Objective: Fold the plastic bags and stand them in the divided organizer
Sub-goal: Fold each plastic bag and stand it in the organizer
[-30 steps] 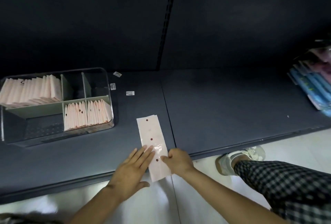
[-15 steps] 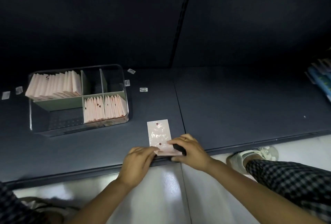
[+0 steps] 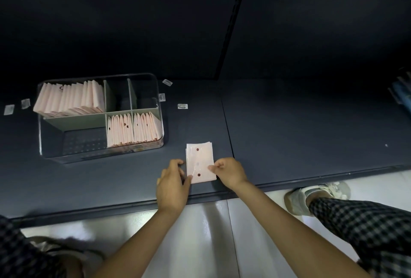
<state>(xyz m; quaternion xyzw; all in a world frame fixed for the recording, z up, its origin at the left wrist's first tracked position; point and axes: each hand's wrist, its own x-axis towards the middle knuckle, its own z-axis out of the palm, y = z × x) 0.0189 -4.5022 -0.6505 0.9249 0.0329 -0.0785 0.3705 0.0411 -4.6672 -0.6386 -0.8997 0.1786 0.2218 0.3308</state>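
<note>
Folded pink plastic bag (image 3: 200, 163) lies at lower centre on the dark surface (image 3: 300, 135) — left hand (image 3: 172, 185) and right hand (image 3: 229, 172) pinch its side edges, fingertips partly hidden. Divided organizer (image 3: 101, 117) sits upper left; blue items at the right edge are cut off.

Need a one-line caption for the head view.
Both hands, left hand and right hand, hold a folded bag near the organizer.
</note>
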